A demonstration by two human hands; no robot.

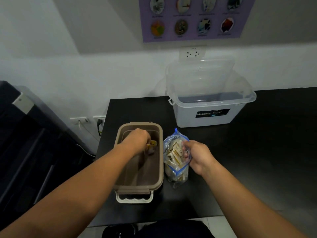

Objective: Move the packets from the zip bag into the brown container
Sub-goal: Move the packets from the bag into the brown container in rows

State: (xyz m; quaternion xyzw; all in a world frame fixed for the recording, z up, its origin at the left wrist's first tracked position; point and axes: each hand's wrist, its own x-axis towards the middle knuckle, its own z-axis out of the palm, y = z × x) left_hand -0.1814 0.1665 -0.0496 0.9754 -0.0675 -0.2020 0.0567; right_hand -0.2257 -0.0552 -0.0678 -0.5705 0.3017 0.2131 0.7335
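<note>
The brown container (161, 162) stands open on the black table, its pale handle toward me. My left hand (137, 140) is inside it near the far end, fingers closed on a small yellow packet (152, 144). Just right of the container lies the clear zip bag (173, 162) with a blue seal, holding several pale packets. My right hand (195, 156) grips the bag's right side, fingers pressed into the plastic.
A large clear storage box (211, 115) with its lid propped against the wall stands at the back of the black table (257, 152). Wall sockets and a cable sit left of the table. A dark cabinet fills the left side.
</note>
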